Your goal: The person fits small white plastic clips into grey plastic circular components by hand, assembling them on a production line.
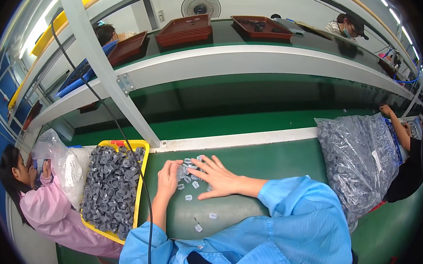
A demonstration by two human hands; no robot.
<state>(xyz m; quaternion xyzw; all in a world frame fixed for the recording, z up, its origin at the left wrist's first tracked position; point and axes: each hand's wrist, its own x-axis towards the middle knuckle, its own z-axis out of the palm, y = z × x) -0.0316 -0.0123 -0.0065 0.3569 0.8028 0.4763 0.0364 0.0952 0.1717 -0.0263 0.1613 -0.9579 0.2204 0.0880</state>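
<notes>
A loose pile of small pale grey plastic pieces [188, 170] lies on the green work surface in front of me. My right hand [222, 179] is spread flat over the pile's right side, its fingers apart and partly covering the pieces. At the pile's left edge, my left hand [167, 178] stands on its side with loosely bent fingers, and I see nothing held in it. Separate from the pile, single pale pieces lie nearer to me: one piece [189, 197], another piece [213, 215] and a third piece [198, 227] with a dark thin bit by it.
On the left, a yellow tray [145, 164] holds many dark grey ring-like parts; a black cable [146, 195] hangs across it. A large clear bag [355, 163] of grey parts stands at right. Co-workers sit on both sides. Reddish-brown trays [186, 28] lie on the raised line beyond.
</notes>
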